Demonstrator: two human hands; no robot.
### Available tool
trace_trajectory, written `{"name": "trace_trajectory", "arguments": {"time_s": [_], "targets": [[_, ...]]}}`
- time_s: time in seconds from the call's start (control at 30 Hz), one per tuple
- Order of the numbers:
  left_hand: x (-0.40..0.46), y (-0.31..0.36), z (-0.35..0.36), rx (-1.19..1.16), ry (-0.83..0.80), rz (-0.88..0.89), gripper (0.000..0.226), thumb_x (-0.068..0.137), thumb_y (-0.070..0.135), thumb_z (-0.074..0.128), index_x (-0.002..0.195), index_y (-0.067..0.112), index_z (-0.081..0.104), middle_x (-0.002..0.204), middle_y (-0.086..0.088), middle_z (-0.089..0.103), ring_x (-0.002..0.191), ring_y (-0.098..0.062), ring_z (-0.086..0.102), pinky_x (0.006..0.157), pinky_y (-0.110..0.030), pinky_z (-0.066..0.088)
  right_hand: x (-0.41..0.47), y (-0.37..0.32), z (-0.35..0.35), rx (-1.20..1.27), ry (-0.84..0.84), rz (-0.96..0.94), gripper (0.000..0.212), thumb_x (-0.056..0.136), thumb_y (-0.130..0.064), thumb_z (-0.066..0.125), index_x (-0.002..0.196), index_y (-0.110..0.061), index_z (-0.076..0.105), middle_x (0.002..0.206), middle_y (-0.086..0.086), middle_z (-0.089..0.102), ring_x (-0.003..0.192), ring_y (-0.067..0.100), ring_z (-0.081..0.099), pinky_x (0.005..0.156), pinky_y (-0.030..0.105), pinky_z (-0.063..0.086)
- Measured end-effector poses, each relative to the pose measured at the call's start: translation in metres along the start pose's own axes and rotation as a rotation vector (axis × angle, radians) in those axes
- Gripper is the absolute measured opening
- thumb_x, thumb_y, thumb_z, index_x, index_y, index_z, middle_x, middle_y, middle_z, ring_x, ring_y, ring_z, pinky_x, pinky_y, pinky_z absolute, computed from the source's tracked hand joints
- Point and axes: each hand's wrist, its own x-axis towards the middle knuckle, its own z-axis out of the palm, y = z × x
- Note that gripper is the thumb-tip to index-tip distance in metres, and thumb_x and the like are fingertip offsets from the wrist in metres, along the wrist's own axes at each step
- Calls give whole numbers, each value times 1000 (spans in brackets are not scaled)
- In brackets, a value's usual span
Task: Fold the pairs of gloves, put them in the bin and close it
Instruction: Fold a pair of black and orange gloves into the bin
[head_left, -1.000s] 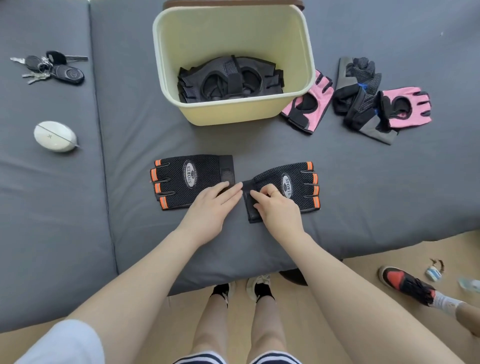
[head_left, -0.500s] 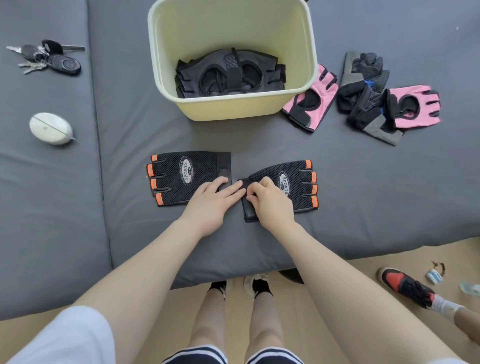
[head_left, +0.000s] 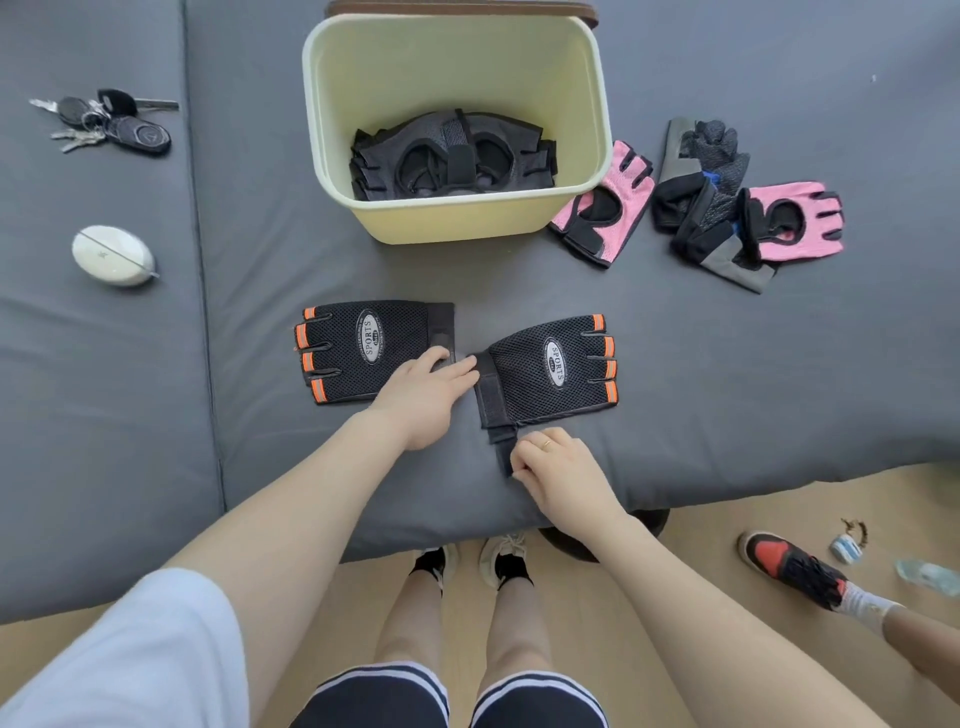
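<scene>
Two hands: left hand (head_left: 423, 387) flat on glove (head_left: 363, 349), right hand (head_left: 558, 475) pinching strap (head_left: 501, 441)

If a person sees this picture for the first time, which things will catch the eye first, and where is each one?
First, the two black gloves with orange finger trim lying flat at the centre of the grey cushion, the left hand pressing one cuff while the right hand pinches the other's strap. Behind them stands the pale yellow bin, open, with dark gloves inside. To its right lie pink gloves tangled with grey-black ones.
</scene>
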Motion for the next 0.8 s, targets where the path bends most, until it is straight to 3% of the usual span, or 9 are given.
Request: {"name": "trace_trajectory", "arguments": {"time_s": [0.07,0.17,0.27,0.4,0.53,0.63,0.7,0.77,0.8], "targets": [[-10,-5,-1,-142,61,36,58,90,-3,32,144,17,27,156,4,16,142,-20,13,114,-32,16,14,-12,-9,90,-61,119,19,88,-31,45,81,-16,53,81,-1,64,84,26,56,67,32,39],[-23,-9,1,-348,317,-13,51,87,-8,36,134,9,44,148,-6,35,135,-27,30,111,-34,25,40,-28,-19,292,-72,463,26,93,-41,43,93,-15,49,90,7,66,88,31,58,71,36,43],[-23,-15,6,-338,453,-112,44,88,-5,44,130,4,48,144,-13,38,131,-33,35,107,-41,32,61,-36,-20,87,-63,522,31,93,-40,45,106,-12,45,106,11,61,96,35,60,73,38,44],[-18,-22,8,-255,392,-231,43,90,13,52,132,8,44,153,-10,21,134,-31,30,102,-43,36,76,-41,-15,-33,-25,530,46,86,-47,56,109,-9,41,113,9,54,105,29,55,74,39,47],[-7,-18,10,-63,354,-250,59,85,30,61,135,10,36,152,-10,21,126,-32,37,99,-41,36,73,-42,-15,47,49,548,34,91,-38,49,109,-9,44,113,10,56,102,32,57,75,38,46],[1,-14,12,-6,385,-252,58,78,28,69,125,6,43,134,-15,39,108,-35,47,88,-42,43,70,-38,-18,142,101,548,24,94,-26,42,109,-9,48,113,10,58,100,35,57,80,39,43],[3,-13,15,21,427,-193,46,62,17,78,100,2,56,104,-18,56,82,-35,56,64,-38,52,70,-32,-22,165,116,588,21,93,-16,40,109,-8,50,110,12,62,99,36,56,82,39,40],[1,-14,19,21,470,-139,30,54,8,74,78,1,58,78,-16,59,62,-32,56,46,-31,48,71,-25,-26,283,128,660,21,89,-10,43,108,-10,50,105,14,64,98,38,56,83,39,40],[-1,-14,20,-60,502,-123,21,60,7,67,78,1,58,76,-16,58,62,-32,57,47,-32,49,72,-21,-27,354,127,700,20,87,-10,45,107,-12,50,102,14,65,96,38,56,82,39,41]]}}
